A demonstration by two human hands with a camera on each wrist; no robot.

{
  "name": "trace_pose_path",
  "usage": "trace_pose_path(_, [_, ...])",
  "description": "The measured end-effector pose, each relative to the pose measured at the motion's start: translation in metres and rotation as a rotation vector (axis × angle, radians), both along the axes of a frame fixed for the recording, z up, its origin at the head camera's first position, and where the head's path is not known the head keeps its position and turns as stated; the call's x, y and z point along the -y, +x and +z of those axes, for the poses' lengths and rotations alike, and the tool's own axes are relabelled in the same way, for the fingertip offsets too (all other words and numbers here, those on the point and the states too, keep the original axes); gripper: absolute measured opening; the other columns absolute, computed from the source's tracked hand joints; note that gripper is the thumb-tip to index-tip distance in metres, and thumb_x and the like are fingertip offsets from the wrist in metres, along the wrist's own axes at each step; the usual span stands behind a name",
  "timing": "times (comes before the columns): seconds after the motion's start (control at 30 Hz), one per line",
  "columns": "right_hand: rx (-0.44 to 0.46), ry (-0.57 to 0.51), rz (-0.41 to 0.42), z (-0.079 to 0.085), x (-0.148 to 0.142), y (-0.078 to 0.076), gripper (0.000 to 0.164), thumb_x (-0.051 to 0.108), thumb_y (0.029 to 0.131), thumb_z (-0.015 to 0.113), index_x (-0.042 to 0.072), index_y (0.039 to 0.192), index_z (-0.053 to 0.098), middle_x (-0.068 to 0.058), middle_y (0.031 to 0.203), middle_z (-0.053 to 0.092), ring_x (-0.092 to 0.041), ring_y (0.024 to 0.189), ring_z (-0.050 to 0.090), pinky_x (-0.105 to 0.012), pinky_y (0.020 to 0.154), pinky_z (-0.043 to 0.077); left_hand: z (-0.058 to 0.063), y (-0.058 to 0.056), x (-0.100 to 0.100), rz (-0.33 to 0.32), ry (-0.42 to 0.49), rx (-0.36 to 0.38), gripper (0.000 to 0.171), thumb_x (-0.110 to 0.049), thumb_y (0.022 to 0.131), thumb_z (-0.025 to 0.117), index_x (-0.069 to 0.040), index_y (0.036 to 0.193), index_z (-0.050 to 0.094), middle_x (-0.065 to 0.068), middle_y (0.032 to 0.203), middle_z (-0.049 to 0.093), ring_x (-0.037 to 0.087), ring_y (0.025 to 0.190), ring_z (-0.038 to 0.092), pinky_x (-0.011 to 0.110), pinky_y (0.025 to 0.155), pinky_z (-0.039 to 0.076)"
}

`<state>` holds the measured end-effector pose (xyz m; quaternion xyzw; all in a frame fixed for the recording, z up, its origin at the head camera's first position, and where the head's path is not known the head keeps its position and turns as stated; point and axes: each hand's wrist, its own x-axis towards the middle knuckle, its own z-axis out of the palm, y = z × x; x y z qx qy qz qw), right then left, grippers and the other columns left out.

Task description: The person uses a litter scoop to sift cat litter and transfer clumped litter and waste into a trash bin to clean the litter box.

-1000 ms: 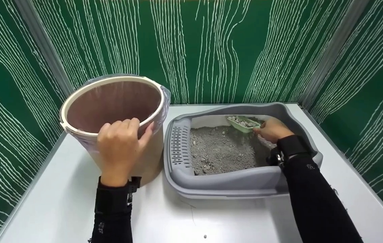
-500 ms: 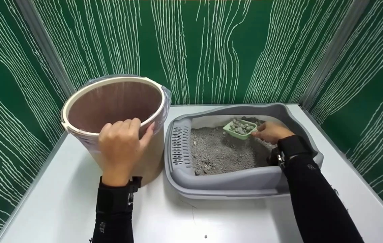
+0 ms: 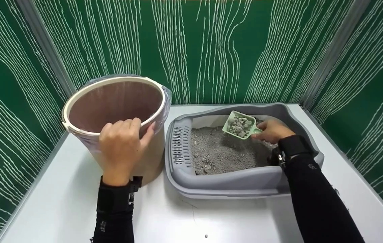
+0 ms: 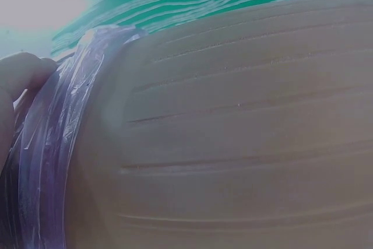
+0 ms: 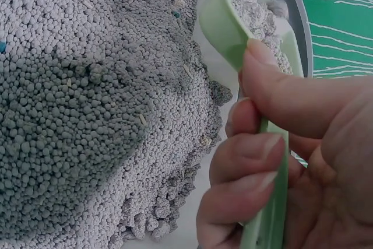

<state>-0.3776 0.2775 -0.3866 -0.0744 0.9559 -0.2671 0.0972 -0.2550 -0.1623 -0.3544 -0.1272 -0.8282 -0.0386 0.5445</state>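
Observation:
My left hand [image 3: 120, 145] grips the near rim of a beige trash bin [image 3: 147, 158], which leans toward me. A thin clear bag [image 4: 64, 126] is folded over the bin's rim. In my right hand [image 3: 271, 131] is a light green litter scoop [image 3: 234, 134], its handle wrapped by my fingers in the right wrist view. Grey clumps [image 5: 256, 13] fill the scoop's bowl. It hangs over the far part of a grey litter box [image 3: 232, 182], above the grey litter [image 3: 218, 155].
Bin and box stand side by side on a white table [image 3: 164, 219]. A small grey crumb [image 3: 206, 236] lies near the front edge. Green walls [image 3: 208, 50] with white lines close off the back and both sides. A slotted step [image 3: 180, 145] forms the box's left end.
The right hand has turned and shaken the scoop, so its bowl now faces up and tilts toward the camera, clumps inside. The left hand and bin have stayed nearly still.

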Motion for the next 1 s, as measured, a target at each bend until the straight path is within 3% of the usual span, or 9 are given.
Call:
trace_pose_path(0.2, [-0.01, 0.018, 0.007, 0.003, -0.001, 0.001, 0.064, 0.03, 0.089, 0.075, -0.009, 0.135, 0.053, -0.027, 0.134, 0.056, -0.012, 0.062, 0.057, -0.028, 0.059, 0.048, 0.001, 0.0, -0.001, -0.005, 0.002, -0.008, 0.045, -0.042, 0.093, 0.063, -0.007, 0.066, 0.052, 0.008, 0.054, 0.048, 0.03, 0.049, 0.049, 0.039, 0.051, 0.031])
trace_pose_path(0.3, [-0.014, 0.052, 0.031, 0.006, 0.001, 0.003, 0.042, 0.034, 0.091, 0.071, -0.005, 0.105, 0.066, -0.022, 0.101, 0.068, -0.011, 0.057, 0.052, -0.027, 0.056, 0.044, 0.001, -0.001, -0.001, -0.006, 0.006, -0.018, 0.043, -0.04, 0.092, 0.063, -0.007, 0.066, 0.053, 0.008, 0.055, 0.049, 0.031, 0.049, 0.05, 0.04, 0.051, 0.031])
trace_pose_path(0.37, [-0.001, 0.042, 0.039, 0.007, 0.002, 0.003, 0.036, 0.035, 0.092, 0.069, 0.0, 0.09, 0.064, -0.011, 0.077, 0.064, -0.009, 0.054, 0.048, -0.026, 0.054, 0.041, 0.001, -0.001, -0.001, -0.008, 0.008, -0.024, 0.043, -0.039, 0.092, 0.064, -0.007, 0.066, 0.052, 0.008, 0.055, 0.048, 0.031, 0.049, 0.049, 0.04, 0.05, 0.032])
trace_pose_path(0.47, [0.068, -0.03, 0.05, 0.01, 0.003, 0.004, 0.032, 0.033, 0.094, 0.068, 0.001, 0.093, 0.066, 0.002, 0.063, 0.052, -0.008, 0.05, 0.043, -0.025, 0.05, 0.037, 0.0, -0.001, -0.001, -0.011, 0.01, -0.03, 0.042, -0.038, 0.091, 0.064, -0.007, 0.066, 0.052, 0.008, 0.054, 0.048, 0.031, 0.049, 0.049, 0.04, 0.05, 0.032])
trace_pose_path(0.6, [0.15, -0.079, 0.075, 0.019, 0.004, 0.007, 0.039, 0.03, 0.095, 0.066, -0.006, 0.111, 0.067, 0.002, 0.065, 0.053, -0.008, 0.053, 0.042, -0.024, 0.05, 0.038, -0.001, -0.001, 0.0, -0.014, 0.002, -0.024, 0.042, -0.039, 0.091, 0.065, -0.007, 0.066, 0.052, 0.008, 0.054, 0.048, 0.031, 0.048, 0.049, 0.04, 0.05, 0.031])
trace_pose_path(0.67, [0.162, -0.05, 0.083, 0.03, 0.006, 0.009, 0.039, 0.033, 0.096, 0.066, -0.004, 0.105, 0.067, 0.002, 0.069, 0.052, -0.009, 0.056, 0.043, -0.024, 0.052, 0.039, -0.002, -0.001, 0.0, -0.014, -0.002, -0.018, 0.042, -0.039, 0.091, 0.065, -0.007, 0.066, 0.053, 0.008, 0.054, 0.048, 0.03, 0.048, 0.049, 0.039, 0.05, 0.031])
trace_pose_path(0.73, [0.161, -0.038, 0.083, 0.045, 0.01, 0.012, 0.041, 0.036, 0.094, 0.066, -0.002, 0.111, 0.067, 0.0, 0.077, 0.057, -0.01, 0.062, 0.049, -0.024, 0.056, 0.043, -0.002, 0.0, 0.0, -0.011, 0.0, -0.016, 0.042, -0.039, 0.091, 0.064, -0.007, 0.067, 0.053, 0.008, 0.055, 0.049, 0.03, 0.048, 0.049, 0.04, 0.05, 0.031])
trace_pose_path(0.9, [0.116, -0.026, 0.093, 0.095, 0.031, 0.019, 0.043, 0.042, 0.092, 0.066, 0.005, 0.114, 0.068, -0.007, 0.097, 0.068, -0.016, 0.077, 0.058, -0.034, 0.072, 0.051, 0.0, 0.0, 0.0, -0.005, 0.011, -0.017, 0.042, -0.039, 0.091, 0.065, -0.007, 0.066, 0.053, 0.008, 0.055, 0.049, 0.03, 0.048, 0.049, 0.04, 0.051, 0.031])
trace_pose_path(1.0, [0.06, -0.02, 0.122, 0.126, 0.049, 0.023, 0.038, 0.042, 0.094, 0.064, 0.008, 0.112, 0.07, -0.008, 0.102, 0.069, -0.018, 0.081, 0.058, -0.038, 0.077, 0.048, 0.0, 0.0, -0.001, -0.006, 0.014, -0.013, 0.043, -0.04, 0.092, 0.064, -0.007, 0.067, 0.053, 0.008, 0.055, 0.05, 0.03, 0.049, 0.049, 0.04, 0.051, 0.031])
